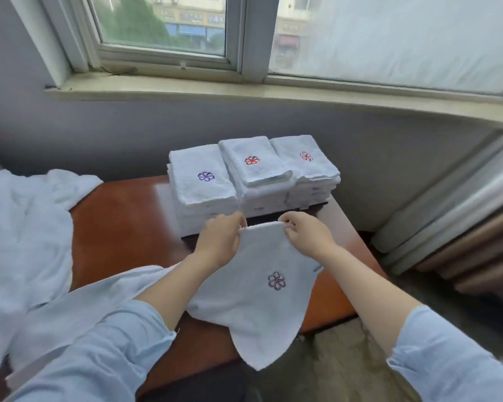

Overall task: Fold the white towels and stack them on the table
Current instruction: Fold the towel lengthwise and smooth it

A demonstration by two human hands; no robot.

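I hold a white towel [262, 300] with a purple-pink flower emblem above the brown table [122, 227]. My left hand [219, 242] and my right hand [305, 235] each pinch its top edge, close together. The towel hangs down, and its lower corner drops past the table's front edge. Behind my hands stand three stacks of folded white towels: a left stack [204, 181] with a purple emblem, a middle stack [254, 166] with a red one, a right stack [305, 161] with a pale red one.
A heap of unfolded white towels [24, 227] covers the table's left side and trails toward my left arm. A grey wall and a window sill [244, 94] lie behind the table. A curtain [462, 221] hangs at the right. Carpet lies below.
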